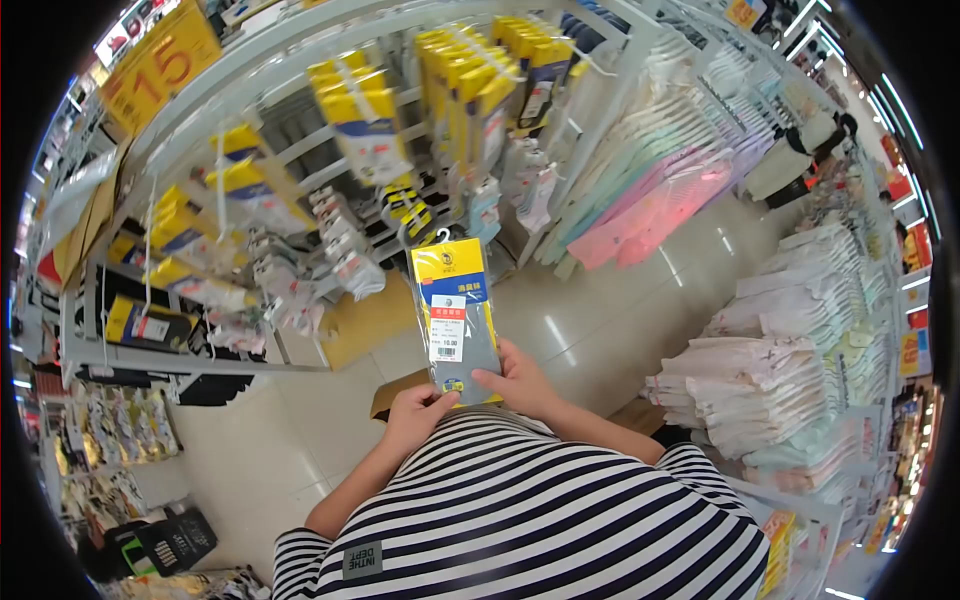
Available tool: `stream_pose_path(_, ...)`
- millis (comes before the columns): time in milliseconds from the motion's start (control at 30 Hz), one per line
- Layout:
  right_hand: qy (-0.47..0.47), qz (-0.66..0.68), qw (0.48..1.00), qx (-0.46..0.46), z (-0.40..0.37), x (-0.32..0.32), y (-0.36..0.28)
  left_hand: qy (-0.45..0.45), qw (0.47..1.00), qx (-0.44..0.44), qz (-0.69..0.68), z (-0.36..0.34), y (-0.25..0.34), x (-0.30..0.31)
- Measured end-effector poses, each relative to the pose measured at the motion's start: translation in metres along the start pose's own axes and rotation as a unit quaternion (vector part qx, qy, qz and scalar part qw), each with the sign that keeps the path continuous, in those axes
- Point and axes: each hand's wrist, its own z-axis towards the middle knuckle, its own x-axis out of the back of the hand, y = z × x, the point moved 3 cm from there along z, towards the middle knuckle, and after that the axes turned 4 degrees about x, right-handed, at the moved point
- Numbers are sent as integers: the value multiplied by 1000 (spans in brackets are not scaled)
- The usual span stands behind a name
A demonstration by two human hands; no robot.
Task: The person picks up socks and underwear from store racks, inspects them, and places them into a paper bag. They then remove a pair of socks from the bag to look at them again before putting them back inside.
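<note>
In front of my striped shirt I hold a pack of grey socks (pixel 482 335) in a clear bag with a yellow and blue header and a small hook on top. A white and red price sticker is on its front. My left hand (pixel 418 415) grips the lower left corner, thumb on the front. My right hand (pixel 521 380) grips the lower right edge, its thumb lying on the front. Both hands are closed on the pack; the fingers behind it are hidden.
Ahead, a metal rack (pixel 300 50) carries hanging sock packs (pixel 365 125). Pastel clothes (pixel 640 205) hang to its right, and pale garments (pixel 740 395) hang nearer at right. A yellow price sign (pixel 160 68) is at upper left. Shiny floor tiles (pixel 250 460) lie below.
</note>
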Motion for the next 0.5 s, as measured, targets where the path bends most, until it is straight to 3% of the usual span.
stream_pose_path(133, -32, 3, 999, 12, 22, 82, -32, 9, 999, 36, 3, 45, 46, -58)
stream_pose_path(267, -56, 1, 995, -80, 34, 151, -52, 36, 998, 48, 2, 76, 70, -96)
stream_pose_path(333, -48, 36, 993, -100, 39, 169, -70, 23, 999, 13, 43, 88, 72, -107)
stream_pose_path(500, -14, 95, 995, 11, 65, 194, -84, 21, 997, 59, 52, 105, 108, -128)
